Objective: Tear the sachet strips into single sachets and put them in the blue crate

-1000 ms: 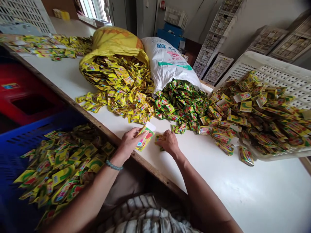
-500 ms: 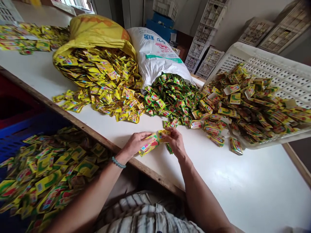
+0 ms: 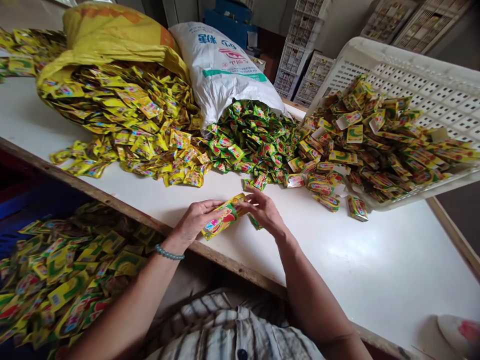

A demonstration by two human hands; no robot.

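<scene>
My left hand [image 3: 194, 220] pinches a flat yellow printed packet [image 3: 220, 223] with red and green pictures, thumb on top, just above the table's near edge. At the packet's right end, my right hand [image 3: 265, 214] has its bent fingers and thumb on it; whether a small sachet is between them is hidden. A green sachet [image 3: 255, 221] lies on the table, partly under my right hand. Beyond my hands, small green sachets [image 3: 258, 142] spill from a white woven sack [image 3: 225, 70], and yellow sachets [image 3: 138, 115] from a yellow sack [image 3: 116, 32].
A white plastic basket [image 3: 416, 95] lies tilted at the right, with small filled boxes [image 3: 378, 145] spilling from it onto the white table [image 3: 356, 265]. Many flat packets [image 3: 71, 275] fill a blue crate [image 3: 15, 210] below the edge, left. Stacked crates [image 3: 300, 40] stand behind.
The view has shifted, so the sacks and piles appear farther left and higher. My right fingers have loosened and spread slightly at the packet's end; my left hand keeps its hold.
</scene>
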